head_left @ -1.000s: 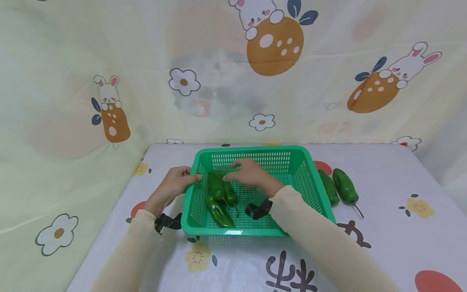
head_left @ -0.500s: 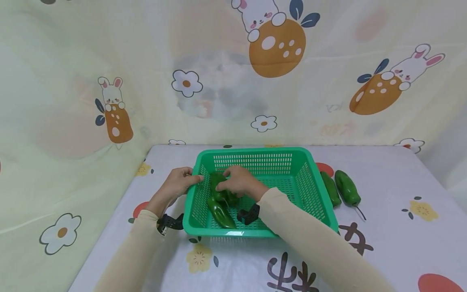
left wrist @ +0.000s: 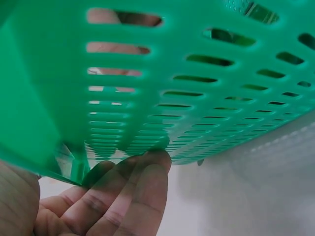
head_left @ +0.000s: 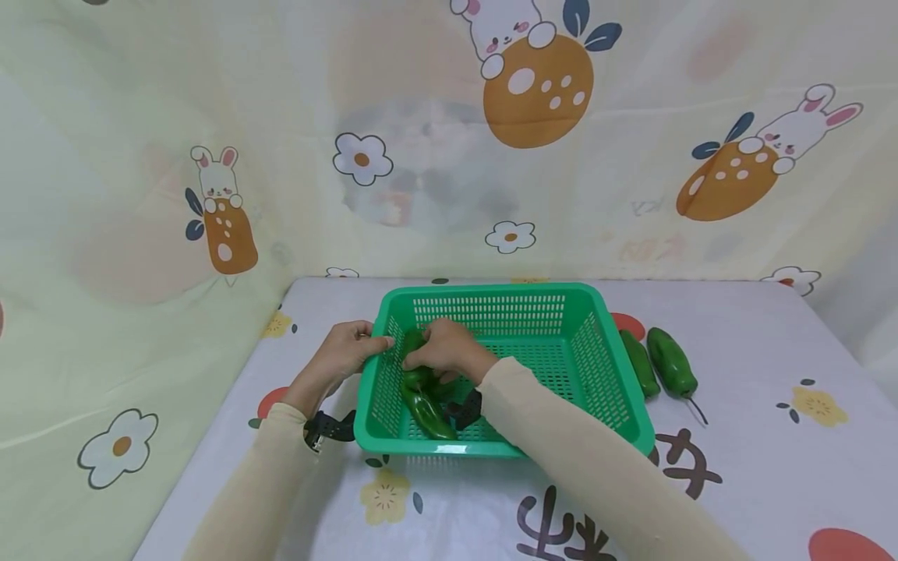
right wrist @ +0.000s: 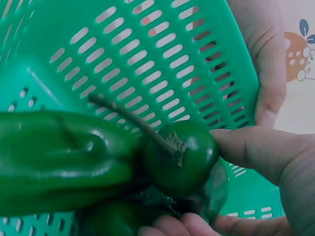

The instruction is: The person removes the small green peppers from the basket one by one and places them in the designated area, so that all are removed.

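Observation:
A green slotted plastic basket (head_left: 494, 290) stands on the table. My left hand (head_left: 338, 357) grips its left rim, thumb over the edge, fingers (left wrist: 147, 191) against the outer wall. Inside, at the left end, my right hand (head_left: 449, 349) holds a green pepper (right wrist: 179, 160) between thumb and fingers, its stem facing the right wrist camera. Another long green pepper (head_left: 429, 413) lies in front of it, touching or nearly so. A further pepper (right wrist: 113, 219) shows partly underneath in the right wrist view; my right hand mostly hides it from the head view.
Right of the basket, two more green peppers (head_left: 673, 365) lie side by side on the white patterned tablecloth (head_left: 758, 483). The nearer one to the basket is partly behind its rim. A patterned curtain (head_left: 435, 187) hangs behind and to the left of the table.
My right hand has moved left and down onto the peppers and taken hold of one, shifting it slightly. The left hand has stayed at the basket's rim.

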The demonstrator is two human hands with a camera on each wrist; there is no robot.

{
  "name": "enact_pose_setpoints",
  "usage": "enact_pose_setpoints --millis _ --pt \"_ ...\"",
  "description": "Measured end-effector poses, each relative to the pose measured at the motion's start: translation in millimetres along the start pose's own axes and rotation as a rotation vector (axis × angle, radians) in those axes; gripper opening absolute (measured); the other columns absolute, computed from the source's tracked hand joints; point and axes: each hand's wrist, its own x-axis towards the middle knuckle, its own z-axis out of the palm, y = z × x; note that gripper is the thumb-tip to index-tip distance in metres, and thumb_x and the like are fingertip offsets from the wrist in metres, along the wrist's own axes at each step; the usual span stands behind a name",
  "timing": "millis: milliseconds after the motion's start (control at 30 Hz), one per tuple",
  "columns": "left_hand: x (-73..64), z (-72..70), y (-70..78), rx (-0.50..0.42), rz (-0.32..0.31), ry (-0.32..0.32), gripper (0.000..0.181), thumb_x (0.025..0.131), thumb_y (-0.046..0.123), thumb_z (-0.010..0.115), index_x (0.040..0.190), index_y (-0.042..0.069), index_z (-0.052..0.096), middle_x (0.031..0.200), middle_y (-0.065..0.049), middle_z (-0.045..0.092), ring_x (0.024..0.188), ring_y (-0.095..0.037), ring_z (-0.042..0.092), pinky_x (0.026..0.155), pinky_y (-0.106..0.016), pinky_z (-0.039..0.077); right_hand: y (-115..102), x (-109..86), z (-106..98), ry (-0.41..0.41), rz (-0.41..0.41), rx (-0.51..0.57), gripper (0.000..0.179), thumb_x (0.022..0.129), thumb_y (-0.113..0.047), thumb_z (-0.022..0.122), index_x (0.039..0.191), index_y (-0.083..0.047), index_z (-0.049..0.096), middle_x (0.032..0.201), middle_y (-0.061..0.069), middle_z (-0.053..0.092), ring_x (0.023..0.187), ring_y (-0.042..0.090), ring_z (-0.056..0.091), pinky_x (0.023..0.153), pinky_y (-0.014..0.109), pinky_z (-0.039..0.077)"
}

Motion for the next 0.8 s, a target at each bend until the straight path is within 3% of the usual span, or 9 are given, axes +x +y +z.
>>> enact_pose_setpoints --millis 167,467,800 --pt "0.4 0.7 -0.3 -0.007 0.007 -0.006 0.034 0.102 0.022 0.068 0.122 -0.005 0.064 0.111 -0.020 0.072 0.085 -0.023 0.078 0.078 -0.037 0.066 -5 1.1 4 -0.005 0.025 0.060 0.030 0.089 -0.027 0.082 0.081 -0.006 0.062 0.084 0.012 0.068 0.071 0.025 0.070 0.063 0.039 0.065" --pt "0.5 0.5 -0.1 -0.004 0.014 -0.010 0.033 0.101 0.022 0.068 0.120 -0.004 0.065 0.107 -0.018 0.074 0.082 -0.022 0.077 0.077 -0.036 0.066 -8 2.7 11 -0.007 0.048 0.140 0.028 0.091 -0.025 0.080 0.093 -0.001 0.065 0.090 0.015 0.069 0.072 0.027 0.073 0.064 0.040 0.066" --pt "-1.3 -0.4 -0.3 -0.015 0.010 -0.016 0.032 0.101 0.022 0.068 0.119 -0.004 0.065 0.105 -0.018 0.074 0.082 -0.021 0.077 0.077 -0.036 0.066 -11 3.0 17 0.012 0.053 0.140 0.025 0.090 -0.022 0.078 0.088 0.000 0.067 0.089 0.015 0.068 0.071 0.027 0.072 0.065 0.042 0.066"
